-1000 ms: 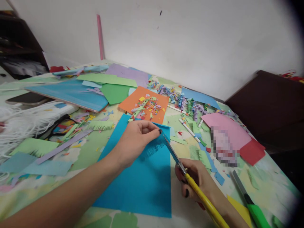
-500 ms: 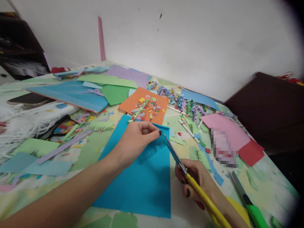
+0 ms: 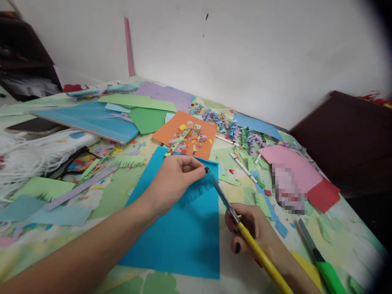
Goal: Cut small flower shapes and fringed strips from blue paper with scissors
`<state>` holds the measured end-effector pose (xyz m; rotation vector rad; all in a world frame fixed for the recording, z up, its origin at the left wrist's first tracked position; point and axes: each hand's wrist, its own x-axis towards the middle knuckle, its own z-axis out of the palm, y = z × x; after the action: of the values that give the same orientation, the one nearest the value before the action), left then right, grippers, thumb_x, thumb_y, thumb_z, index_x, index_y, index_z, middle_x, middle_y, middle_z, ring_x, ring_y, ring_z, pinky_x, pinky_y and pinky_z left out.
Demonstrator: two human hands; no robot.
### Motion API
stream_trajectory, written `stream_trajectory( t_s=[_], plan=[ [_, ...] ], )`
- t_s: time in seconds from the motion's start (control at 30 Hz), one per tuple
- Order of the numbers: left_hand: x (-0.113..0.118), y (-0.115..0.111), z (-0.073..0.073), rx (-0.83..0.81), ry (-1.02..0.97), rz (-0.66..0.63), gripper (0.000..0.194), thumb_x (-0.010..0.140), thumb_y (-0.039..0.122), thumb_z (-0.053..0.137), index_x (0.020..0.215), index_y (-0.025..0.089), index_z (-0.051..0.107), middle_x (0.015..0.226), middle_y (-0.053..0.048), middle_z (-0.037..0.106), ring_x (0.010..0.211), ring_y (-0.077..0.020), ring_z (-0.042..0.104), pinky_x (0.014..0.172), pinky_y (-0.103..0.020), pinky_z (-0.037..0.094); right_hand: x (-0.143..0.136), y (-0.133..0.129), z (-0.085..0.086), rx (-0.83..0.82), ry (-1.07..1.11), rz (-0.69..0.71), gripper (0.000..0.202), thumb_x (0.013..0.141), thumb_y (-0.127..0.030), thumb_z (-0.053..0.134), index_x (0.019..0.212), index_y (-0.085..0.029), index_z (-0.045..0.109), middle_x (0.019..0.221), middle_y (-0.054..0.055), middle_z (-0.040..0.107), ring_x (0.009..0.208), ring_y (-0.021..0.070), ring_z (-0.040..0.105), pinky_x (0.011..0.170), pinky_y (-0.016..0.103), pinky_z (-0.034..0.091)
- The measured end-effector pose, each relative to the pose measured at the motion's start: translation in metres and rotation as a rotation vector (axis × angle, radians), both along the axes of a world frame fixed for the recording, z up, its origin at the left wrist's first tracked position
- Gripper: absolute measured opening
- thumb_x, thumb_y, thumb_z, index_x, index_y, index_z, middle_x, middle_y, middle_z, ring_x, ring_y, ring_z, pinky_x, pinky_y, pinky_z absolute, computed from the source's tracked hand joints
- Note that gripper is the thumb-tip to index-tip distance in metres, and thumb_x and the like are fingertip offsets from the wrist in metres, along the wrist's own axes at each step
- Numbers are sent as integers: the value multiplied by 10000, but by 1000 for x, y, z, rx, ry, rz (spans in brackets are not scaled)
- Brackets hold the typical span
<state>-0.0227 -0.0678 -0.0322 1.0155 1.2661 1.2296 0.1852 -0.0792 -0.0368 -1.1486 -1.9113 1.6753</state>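
Note:
My left hand point(image 3: 174, 179) pinches a blue paper strip point(image 3: 199, 192) whose lower edge is cut into a fringe. Yellow-handled scissors point(image 3: 254, 245) are held in my right hand point(image 3: 251, 228), their blades pointing up and left. The blade tips meet the strip just beside my left fingertips, and the blades look closed or nearly so. Beneath both the strip and my left hand lies a large blue sheet point(image 3: 183, 241).
Behind the blue sheet is an orange sheet point(image 3: 165, 130) with paper scraps. A green-handled cutter point(image 3: 329, 277) lies at the right front. Glasses point(image 3: 72, 161), white cord point(image 3: 21, 163) and a phone point(image 3: 33, 125) are at the left.
The scissors' yellow handles have come together, so only one shows clearly, and the fingers of my right hand have shifted slightly. My left hand keeps its pinch on the strip.

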Motion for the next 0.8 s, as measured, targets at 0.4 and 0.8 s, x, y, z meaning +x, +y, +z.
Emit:
stream_trajectory(
  t_s=[0.4, 0.8],
  plan=[
    [0, 1, 3, -13, 32, 11, 88, 699, 212, 667, 701, 124, 668, 709, -40, 701, 640, -110, 574, 589, -211, 408, 1, -1, -2, 43, -27, 14, 431, 620, -491, 733, 601, -198, 418, 537, -68, 309, 517, 104, 244, 437, 243, 172],
    [-1, 0, 2, 4, 47, -1, 85, 695, 218, 669, 690, 134, 660, 703, -39, 697, 650, -129, 591, 602, -235, 420, 0, 0, -5, -12, -12, 2, 436, 609, -475, 752, 612, -198, 415, 542, -73, 318, 520, 100, 244, 435, 237, 184]
  ],
)
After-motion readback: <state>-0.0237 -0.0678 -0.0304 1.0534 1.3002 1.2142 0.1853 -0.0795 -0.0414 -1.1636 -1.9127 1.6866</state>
